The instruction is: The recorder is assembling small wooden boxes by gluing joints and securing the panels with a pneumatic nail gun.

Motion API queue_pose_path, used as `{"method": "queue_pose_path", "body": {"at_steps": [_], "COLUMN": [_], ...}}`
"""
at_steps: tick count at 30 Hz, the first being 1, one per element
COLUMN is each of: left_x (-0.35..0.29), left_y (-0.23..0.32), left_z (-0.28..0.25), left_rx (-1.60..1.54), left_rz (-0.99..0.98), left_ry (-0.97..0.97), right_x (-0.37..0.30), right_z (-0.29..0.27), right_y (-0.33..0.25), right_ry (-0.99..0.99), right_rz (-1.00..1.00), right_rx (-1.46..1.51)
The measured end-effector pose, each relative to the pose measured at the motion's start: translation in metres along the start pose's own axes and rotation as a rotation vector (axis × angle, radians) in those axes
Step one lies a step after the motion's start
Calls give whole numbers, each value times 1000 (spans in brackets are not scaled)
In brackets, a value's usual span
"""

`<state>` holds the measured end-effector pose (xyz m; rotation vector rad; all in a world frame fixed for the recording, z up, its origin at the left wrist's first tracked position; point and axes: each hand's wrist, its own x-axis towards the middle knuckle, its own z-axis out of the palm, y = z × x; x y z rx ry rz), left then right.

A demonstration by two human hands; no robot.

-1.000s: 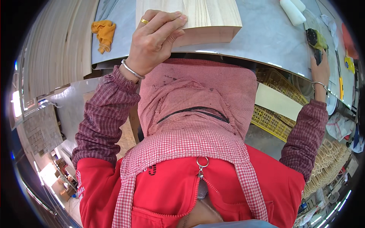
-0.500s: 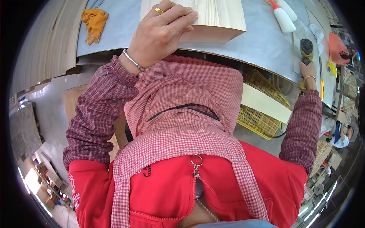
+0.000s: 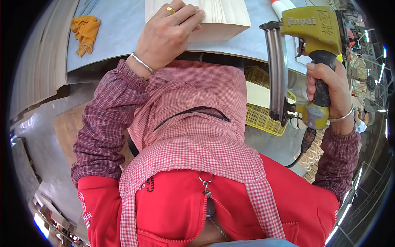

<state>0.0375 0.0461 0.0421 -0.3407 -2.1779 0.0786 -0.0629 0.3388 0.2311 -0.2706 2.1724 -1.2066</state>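
A pale, box-like wooden piece (image 3: 224,20) lies on the workbench at the top of the head view. My left hand (image 3: 166,35), with a ring on one finger, is closed over its left near part, fingers bent and pressed together; the fingertips are partly hidden. Off to the right, my right hand (image 3: 331,84) grips the black handle of a yellow nail gun (image 3: 306,24), held up in the air. Its long metal magazine (image 3: 276,70) faces the wooden piece, and a hose (image 3: 305,146) hangs from the handle's base.
On the grey-white bench (image 3: 119,31) lies an orange cloth (image 3: 85,33) at the left. A white bottle (image 3: 282,7) stands partly behind the nail gun. Long boards (image 3: 39,53) are stacked at far left. Below the bench is a yellow crate (image 3: 263,119) with a pale board (image 3: 259,92) across it.
My right hand has lifted the nail gun off the right side of the bench and brought it nearer. My left hand stays on the wooden piece. The whole view has shifted slightly.
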Motion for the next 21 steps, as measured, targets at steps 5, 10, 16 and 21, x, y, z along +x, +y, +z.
{"method": "queue_pose_path", "body": {"at_steps": [5,10,16,21], "left_x": [6,12,12,10], "left_y": [7,16,17,13], "left_z": [-2,-10,-8,-6], "left_rx": [-21,-83,-75,-39], "left_rz": [0,-64,-76,-31], "left_ry": [47,37,34,36], "right_x": [-2,4,5,4], "right_z": [9,8,10,12], "right_y": [-9,-9,-9,-12], "right_ry": [-33,-66,-86,-83], "right_rz": [0,-2,-7,-7], "right_rx": [-39,-49,-39,-55]}}
